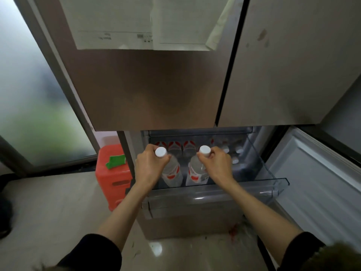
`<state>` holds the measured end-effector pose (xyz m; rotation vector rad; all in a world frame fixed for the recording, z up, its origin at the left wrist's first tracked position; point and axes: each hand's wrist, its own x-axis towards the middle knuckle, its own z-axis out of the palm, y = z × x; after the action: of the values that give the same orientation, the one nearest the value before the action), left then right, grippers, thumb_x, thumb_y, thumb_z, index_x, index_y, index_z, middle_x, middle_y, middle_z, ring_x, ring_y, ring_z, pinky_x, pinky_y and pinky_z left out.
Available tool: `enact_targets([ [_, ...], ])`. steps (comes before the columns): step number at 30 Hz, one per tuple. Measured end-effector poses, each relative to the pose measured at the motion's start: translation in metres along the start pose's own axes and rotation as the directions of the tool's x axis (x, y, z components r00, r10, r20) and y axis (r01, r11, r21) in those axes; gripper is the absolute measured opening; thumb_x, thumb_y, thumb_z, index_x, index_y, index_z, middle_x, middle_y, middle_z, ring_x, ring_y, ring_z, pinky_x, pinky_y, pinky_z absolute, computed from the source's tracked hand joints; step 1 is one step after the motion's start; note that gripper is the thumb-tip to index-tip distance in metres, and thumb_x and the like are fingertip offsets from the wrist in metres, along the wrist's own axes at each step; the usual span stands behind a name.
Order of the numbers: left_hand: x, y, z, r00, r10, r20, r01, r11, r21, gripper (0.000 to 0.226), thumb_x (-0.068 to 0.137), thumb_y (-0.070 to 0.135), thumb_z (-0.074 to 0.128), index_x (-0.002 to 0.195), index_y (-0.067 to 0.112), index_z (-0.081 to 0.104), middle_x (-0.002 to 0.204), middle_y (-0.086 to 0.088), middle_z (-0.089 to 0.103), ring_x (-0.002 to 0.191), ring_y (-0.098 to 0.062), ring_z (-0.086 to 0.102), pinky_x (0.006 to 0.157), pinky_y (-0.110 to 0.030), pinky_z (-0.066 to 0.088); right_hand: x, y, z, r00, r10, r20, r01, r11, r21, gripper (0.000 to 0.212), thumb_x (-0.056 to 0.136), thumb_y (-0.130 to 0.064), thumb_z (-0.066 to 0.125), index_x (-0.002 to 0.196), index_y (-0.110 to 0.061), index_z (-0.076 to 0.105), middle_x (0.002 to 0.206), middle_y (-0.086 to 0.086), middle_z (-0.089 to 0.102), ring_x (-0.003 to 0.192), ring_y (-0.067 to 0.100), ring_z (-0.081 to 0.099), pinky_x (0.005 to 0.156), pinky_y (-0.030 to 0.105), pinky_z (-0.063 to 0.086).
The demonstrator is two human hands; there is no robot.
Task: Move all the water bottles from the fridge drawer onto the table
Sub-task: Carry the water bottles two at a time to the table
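Head view, looking down past two bare forearms, shows the left hand (149,165) curled round the neck of one water bottle (172,173) just under its white cap, and the right hand (216,163) pinching the neck of a second bottle (195,172) the same way. Both bottles lean toward the person, their bases down inside the clear fridge drawer (277,180), so neither is free of it yet. Beyond the knuckles more bottles (181,147) stand in a row at the back, and a few caps show off to the right of the right hand. No table is in sight. To my eye the risk is in the grip: held only by the necks, bottles out of a fridge may be wet with condensation and could slip. Lifted at this tilt, their bases might also catch the drawer's front wall below the wrists, or knock the bottles behind. An orange stool (112,173) sits just outside the left wrist, easy to bump when turning away.
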<state>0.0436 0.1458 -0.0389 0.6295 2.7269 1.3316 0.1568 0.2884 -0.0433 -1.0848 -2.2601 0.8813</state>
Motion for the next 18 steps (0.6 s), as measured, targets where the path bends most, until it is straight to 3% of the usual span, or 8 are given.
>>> enact_targets([
  [8, 0.011, 0.001, 0.01, 0.998, 0.056, -0.018, -0.054, 0.994, 0.094, 0.044, 0.074, 0.045, 0.07, 0.102, 0.014, 0.057, 0.094, -0.011, 0.07, 0.086, -0.029, 0.065, 0.073, -0.041, 0.056, 0.011, -0.002, 0.011, 0.991, -0.084, 0.105, 0.101, 0.98, -0.169, 0.043, 0.079, -0.052, 0.064, 0.094, -0.013, 0.058, 0.095, 0.005, 0.067, 0.087, 0.023, 0.063, 0.063, 0.028, 0.043],
  [13, 0.008, -0.001, 0.022, 0.997, 0.075, 0.011, -0.076, 0.991, 0.114, 0.046, 0.074, 0.045, 0.072, 0.102, 0.012, 0.057, 0.091, -0.008, 0.069, 0.082, -0.024, 0.065, 0.07, -0.04, 0.056, 0.018, -0.001, 0.01, 0.977, -0.12, 0.177, 0.152, 0.971, -0.182, 0.045, 0.076, -0.059, 0.063, 0.082, -0.019, 0.045, 0.084, -0.004, 0.055, 0.076, 0.015, 0.053, 0.052, 0.024, 0.033],
  [16, 0.007, -0.001, 0.028, 0.995, 0.073, 0.071, -0.075, 0.997, 0.023, 0.044, 0.076, 0.041, 0.071, 0.102, 0.012, 0.051, 0.091, -0.005, 0.064, 0.082, -0.022, 0.062, 0.072, -0.041, 0.055, 0.021, 0.002, 0.012, 0.944, -0.165, 0.287, 0.199, 0.976, -0.092, 0.041, 0.078, -0.054, 0.064, 0.088, -0.019, 0.045, 0.092, -0.006, 0.048, 0.084, 0.013, 0.049, 0.065, 0.027, 0.039],
  [18, 0.007, -0.001, 0.029, 0.988, 0.07, 0.136, -0.066, 0.997, -0.039, 0.043, 0.079, 0.037, 0.068, 0.105, 0.011, 0.046, 0.092, -0.003, 0.059, 0.085, -0.022, 0.06, 0.075, -0.041, 0.054, 0.025, 0.011, 0.011, 0.903, -0.174, 0.392, 0.189, 0.982, 0.0, 0.04, 0.079, -0.045, 0.067, 0.102, -0.019, 0.049, 0.105, -0.004, 0.051, 0.097, 0.013, 0.051, 0.078, 0.03, 0.044],
])
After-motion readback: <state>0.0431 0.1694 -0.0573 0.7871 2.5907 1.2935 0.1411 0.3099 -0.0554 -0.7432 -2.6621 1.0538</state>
